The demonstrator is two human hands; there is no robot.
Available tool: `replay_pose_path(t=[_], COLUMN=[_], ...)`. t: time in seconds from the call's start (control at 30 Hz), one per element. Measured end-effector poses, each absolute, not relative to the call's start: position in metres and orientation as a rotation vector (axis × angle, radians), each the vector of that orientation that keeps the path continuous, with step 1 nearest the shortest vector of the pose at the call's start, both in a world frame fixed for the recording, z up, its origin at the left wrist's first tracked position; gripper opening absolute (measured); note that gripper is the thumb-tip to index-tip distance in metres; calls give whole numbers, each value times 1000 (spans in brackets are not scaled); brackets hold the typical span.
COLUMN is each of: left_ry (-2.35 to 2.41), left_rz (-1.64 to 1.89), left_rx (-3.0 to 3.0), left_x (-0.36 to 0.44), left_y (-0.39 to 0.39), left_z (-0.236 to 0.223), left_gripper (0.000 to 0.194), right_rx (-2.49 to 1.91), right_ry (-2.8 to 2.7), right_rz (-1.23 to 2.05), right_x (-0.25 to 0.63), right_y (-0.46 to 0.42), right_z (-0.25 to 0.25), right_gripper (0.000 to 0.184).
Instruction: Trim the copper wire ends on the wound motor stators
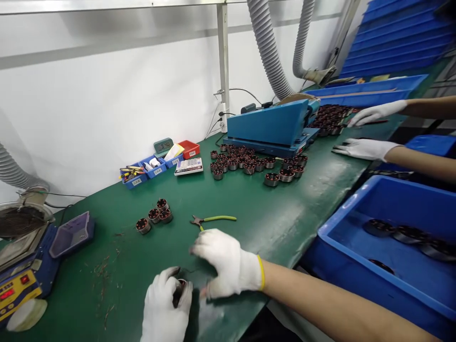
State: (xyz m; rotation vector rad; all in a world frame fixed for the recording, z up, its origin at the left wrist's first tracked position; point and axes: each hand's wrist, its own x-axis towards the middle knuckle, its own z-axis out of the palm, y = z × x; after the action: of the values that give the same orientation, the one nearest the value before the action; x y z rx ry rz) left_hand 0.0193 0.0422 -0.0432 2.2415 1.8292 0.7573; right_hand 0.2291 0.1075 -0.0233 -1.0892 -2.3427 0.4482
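My left hand (164, 306), in a white glove with darkened fingertips, is closed around a motor stator (179, 290) near the front edge of the green table. Most of that stator is hidden by the fingers. To its right hovers my right hand (225, 263), gloved too, its fingers apart with nothing between them and slightly blurred. Just beyond it lie wire cutters (217, 218) with yellow-green handles, jaws pointing left. A small group of wound stators (160, 212) sits on the table farther back to the left.
Many stators (245, 161) stand by a blue machine (267, 126). Wire scraps (101, 273) litter the left. A purple tray (73, 232) and a yellow-panelled machine (17, 292) flank them. A blue bin (377, 285) holds stators. A co-worker's gloved hands (366, 148) work at right.
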Motion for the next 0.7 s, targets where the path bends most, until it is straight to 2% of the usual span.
replay_pose_path(t=[0.13, 0.2, 0.33, 0.4, 0.5, 0.57, 0.6, 0.7], left_ry=[1728, 1721, 1532, 1519, 1469, 1391, 1344, 1226], left_rz=[907, 982, 995, 958, 876, 817, 789, 681], left_rx=[1862, 1613, 1168, 1078, 1066, 1154, 1216, 1388], left_x=[23, 23, 13, 5, -11, -25, -33, -51], left_y=[45, 46, 54, 60, 65, 65, 64, 60], left_z=[-18, -5, 0, -6, -8, -2, 2, 12], left_gripper=[38, 33, 43, 49, 44, 38, 43, 88], right_rx=[-1101, -1187, -1032, -985, -939, -943, -955, -1003], right_ry=[-2557, -2528, -2532, -2541, -2564, -2577, -2584, -2585], right_rz=[393, 459, 620, 698, 771, 785, 797, 881], right_x=[185, 172, 173, 177, 182, 186, 188, 196], right_y=[93, 85, 83, 89, 95, 95, 95, 95], right_z=[-27, -25, -25, -30, -36, -39, -40, -36], right_gripper=[69, 66, 40, 37, 44, 56, 64, 84])
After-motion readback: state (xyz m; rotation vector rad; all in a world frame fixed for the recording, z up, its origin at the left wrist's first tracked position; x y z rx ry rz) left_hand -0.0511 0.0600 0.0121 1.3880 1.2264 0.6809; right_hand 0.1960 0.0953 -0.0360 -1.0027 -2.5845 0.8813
